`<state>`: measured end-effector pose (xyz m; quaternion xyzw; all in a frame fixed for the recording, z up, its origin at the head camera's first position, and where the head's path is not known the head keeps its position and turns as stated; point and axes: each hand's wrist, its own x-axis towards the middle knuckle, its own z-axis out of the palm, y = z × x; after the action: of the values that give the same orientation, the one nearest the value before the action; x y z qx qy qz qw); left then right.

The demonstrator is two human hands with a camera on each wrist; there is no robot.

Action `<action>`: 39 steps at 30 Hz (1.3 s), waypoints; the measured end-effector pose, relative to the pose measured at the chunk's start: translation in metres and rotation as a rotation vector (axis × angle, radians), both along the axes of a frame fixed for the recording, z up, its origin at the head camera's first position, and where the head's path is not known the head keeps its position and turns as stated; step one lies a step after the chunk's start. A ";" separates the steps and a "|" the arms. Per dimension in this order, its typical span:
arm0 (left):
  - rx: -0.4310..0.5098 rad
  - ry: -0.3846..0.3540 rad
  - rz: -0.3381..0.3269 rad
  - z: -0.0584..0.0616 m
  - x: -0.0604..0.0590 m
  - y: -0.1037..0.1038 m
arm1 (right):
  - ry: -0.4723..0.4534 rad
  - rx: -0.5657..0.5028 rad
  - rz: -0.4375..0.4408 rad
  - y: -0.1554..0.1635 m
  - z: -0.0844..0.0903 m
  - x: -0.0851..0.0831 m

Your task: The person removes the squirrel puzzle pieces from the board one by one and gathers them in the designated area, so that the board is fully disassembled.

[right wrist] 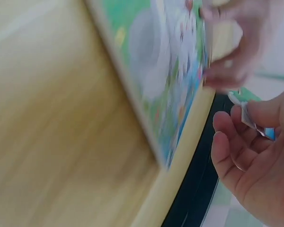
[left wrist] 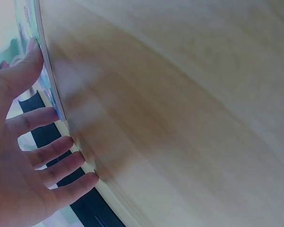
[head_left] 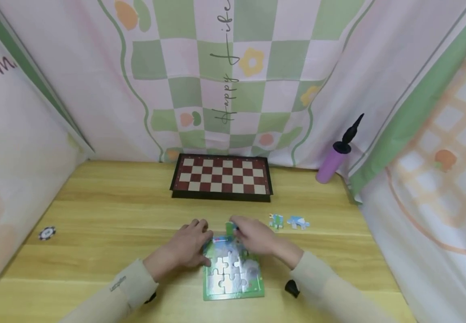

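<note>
Head view: a person sits at a wooden table (head_left: 95, 215) walled in by pink and green checked cloth, both hands at a jigsaw.
Puzzle (head_left: 233, 273): a green-framed jigsaw lying flat near the table's front edge, about midway along it; most of its pieces are in place.
Left hand (head_left: 190, 244): rests on the puzzle's far left corner; in the left wrist view the fingers (left wrist: 42, 118) are straight and spread, with the thumb on the puzzle's edge (left wrist: 47, 80), holding nothing.
Right hand (head_left: 254, 235): at the puzzle's far right corner, fingers curled, pinching a piece (head_left: 230, 228) just above the far edge; the right wrist view shows the thin piece (right wrist: 248, 118) between thumb and fingertips, with the puzzle (right wrist: 165, 71) blurred beside it.
Loose pieces (head_left: 289, 221): two, side by side on the table just right of the right hand, beyond the puzzle.
Chessboard (head_left: 221, 176): red and cream, flat at the table's back edge, centred.
Pump (head_left: 337, 154): purple body with a black nozzle, leaning at the back right corner.
Chip (head_left: 47, 233): black and white disc near the left edge, well apart from the hands.
</note>
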<state>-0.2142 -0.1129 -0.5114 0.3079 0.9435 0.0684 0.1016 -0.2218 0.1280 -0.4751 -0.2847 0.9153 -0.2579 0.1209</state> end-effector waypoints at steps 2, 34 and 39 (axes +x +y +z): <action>-0.001 -0.006 0.005 0.000 0.000 0.000 | 0.008 -0.012 -0.061 0.013 0.001 -0.003; 0.014 0.000 -0.003 0.000 0.000 -0.002 | 0.069 -0.060 -0.503 0.214 -0.018 -0.013; 0.012 -0.003 0.000 -0.002 0.000 -0.002 | 0.082 -0.007 -0.490 0.224 -0.024 -0.009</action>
<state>-0.2146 -0.1145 -0.5131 0.3085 0.9429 0.0747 0.1011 -0.2311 0.3520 -0.4992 -0.0648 0.9602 -0.2710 0.0162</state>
